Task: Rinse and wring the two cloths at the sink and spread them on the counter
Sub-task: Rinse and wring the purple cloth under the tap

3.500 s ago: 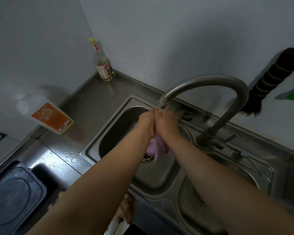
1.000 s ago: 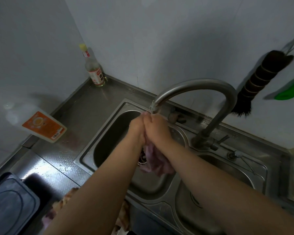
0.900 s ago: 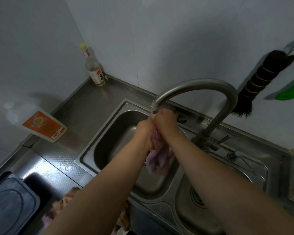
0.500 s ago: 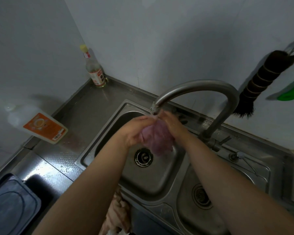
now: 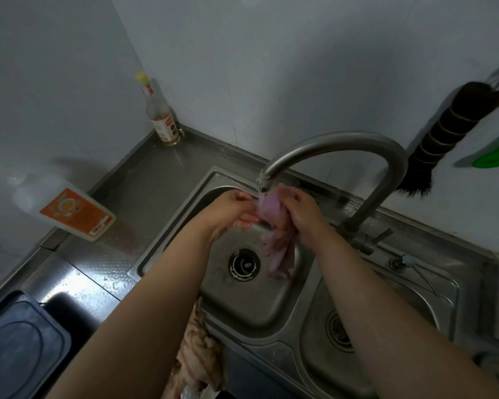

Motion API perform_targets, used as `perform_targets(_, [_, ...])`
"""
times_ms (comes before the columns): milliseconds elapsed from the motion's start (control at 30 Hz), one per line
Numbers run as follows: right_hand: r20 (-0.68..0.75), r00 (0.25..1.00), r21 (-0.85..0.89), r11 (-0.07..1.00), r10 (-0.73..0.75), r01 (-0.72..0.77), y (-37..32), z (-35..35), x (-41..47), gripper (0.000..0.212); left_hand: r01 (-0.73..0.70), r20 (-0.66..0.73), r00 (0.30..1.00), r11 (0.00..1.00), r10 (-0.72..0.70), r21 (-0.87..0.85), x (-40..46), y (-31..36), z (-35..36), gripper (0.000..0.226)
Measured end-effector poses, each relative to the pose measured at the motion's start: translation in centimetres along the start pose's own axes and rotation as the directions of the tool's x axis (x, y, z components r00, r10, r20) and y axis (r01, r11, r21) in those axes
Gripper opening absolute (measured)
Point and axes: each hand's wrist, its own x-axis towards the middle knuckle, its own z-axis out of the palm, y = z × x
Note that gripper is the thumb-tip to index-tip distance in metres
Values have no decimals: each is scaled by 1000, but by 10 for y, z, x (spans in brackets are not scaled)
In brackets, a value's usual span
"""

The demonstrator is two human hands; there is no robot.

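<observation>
A wet pink cloth hangs under the faucet spout over the left basin of the steel sink. My right hand grips its upper part, and the rest dangles toward the drain. My left hand pinches the cloth's left edge with curled fingers. A second cloth, striped pink and cream, lies bunched on the front edge of the counter below my left forearm, partly hidden.
The curved faucet arches over the basins. A right basin lies beside the left one. A white jug with an orange label lies on the left counter, a bottle stands in the corner, a dark stove top sits at lower left. A brush hangs on the wall.
My hands have drawn apart from a tight clasp. The pink cloth, bunched between them half a second ago, now hangs long from my right hand under the spout.
</observation>
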Motion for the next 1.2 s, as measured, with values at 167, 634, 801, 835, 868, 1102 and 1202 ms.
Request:
perform_targets(167, [-11,999,5,999,-40,40,-16,8,4,25,28,59,998,999,-27,-17,-1,-8,12,29])
perform_targets(634, [-245,968,-247,969,-59,-3,-30,29,28,44,-27,-106,994,978,5,-208,8,-5,13,50])
perform_targets(801, [30,998,-382,922,-60,67,-21,15,13,38,-126,-261,964,790,-45,-600,15,3,-15,50])
perform_targets(835, [133,991,-385,919,-32,81,-18,14,5,33,-133,-300,952,803,-59,-580,15,5,-18,51])
perform_targets(868, [209,978,-410,909,16,73,-13,12,0,26,-128,-327,943,829,-69,-544,15,8,-20,50])
perform_targets(1102, [101,995,-345,937,-21,55,-21,-8,-7,33,55,-482,875,998,-43,11,16,11,-12,57])
perform_targets(1202, [-31,996,-373,926,-79,62,-21,21,-8,37,75,-463,876,986,-136,-147,15,9,22,48])
